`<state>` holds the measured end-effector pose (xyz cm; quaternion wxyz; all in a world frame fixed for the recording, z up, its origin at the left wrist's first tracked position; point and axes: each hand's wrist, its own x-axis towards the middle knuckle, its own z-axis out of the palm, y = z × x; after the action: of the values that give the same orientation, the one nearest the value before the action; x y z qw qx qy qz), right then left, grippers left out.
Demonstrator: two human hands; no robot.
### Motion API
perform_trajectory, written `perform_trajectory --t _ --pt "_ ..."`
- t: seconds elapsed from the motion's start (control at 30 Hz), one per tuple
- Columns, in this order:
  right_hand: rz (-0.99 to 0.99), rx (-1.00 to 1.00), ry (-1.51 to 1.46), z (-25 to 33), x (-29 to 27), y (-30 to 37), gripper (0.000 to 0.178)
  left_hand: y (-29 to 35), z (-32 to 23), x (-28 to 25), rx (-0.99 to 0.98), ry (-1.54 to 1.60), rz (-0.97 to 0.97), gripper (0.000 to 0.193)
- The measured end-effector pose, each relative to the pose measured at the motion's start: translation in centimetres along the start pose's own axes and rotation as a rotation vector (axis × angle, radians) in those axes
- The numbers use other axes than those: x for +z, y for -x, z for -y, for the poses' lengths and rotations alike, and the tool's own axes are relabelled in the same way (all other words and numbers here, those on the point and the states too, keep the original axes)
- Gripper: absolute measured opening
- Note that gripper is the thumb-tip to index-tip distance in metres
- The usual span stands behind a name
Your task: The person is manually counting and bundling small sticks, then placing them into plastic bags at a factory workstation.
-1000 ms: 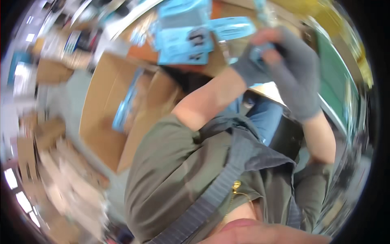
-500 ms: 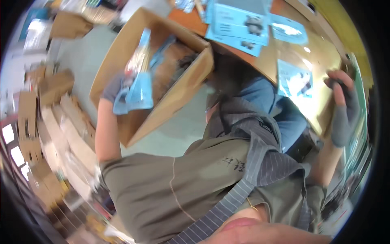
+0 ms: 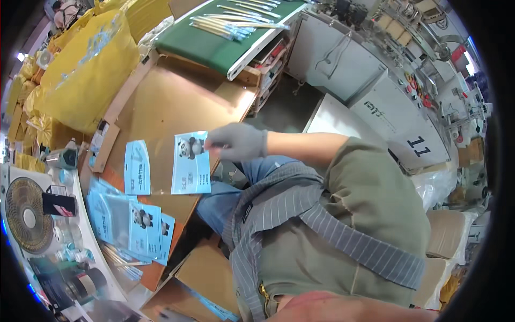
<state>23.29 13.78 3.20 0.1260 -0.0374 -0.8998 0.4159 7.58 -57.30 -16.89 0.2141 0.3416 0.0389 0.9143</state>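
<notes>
Pouch (image 3: 189,174), light blue with a panda print, is sitting at the near edge of the wooden table (image 3: 177,102). Right hand (image 3: 237,143), grey fingerless glove, is reaching in from the right, fingers partly curled, tips meeting the pouch's upper right edge. Can't tell if they're pinching it or just touching. Left hand (image 3: 174,315) is mostly running out of view at the lower edge, by the cardboard box (image 3: 206,271); can't tell its opening or whether it's holding anything. Second blue pouch (image 3: 137,174) is lying just left of the first. Pouch pile (image 3: 110,217) is spreading nearby, loose sticks (image 3: 117,256) lying beside it. Green belt (image 3: 185,45) beyond is carrying more sticks (image 3: 214,27). Fan (image 3: 27,222) and phone (image 3: 59,204) are standing far left.
</notes>
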Motion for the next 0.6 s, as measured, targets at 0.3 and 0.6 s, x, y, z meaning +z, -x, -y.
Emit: perform_trajectory --t 0.3,0.6 --pt "-0.848 0.445 1.205 -22.8 -19.0 -1.5 0.055 -25.0 34.2 11.7 -0.453 -2.045 -0.035 0.022" --pt "-0.296 0.374 0.951 -19.7 -23.0 -0.7 0.014 -30.4 46.2 11.2 -0.651 -1.886 0.283 0.023"
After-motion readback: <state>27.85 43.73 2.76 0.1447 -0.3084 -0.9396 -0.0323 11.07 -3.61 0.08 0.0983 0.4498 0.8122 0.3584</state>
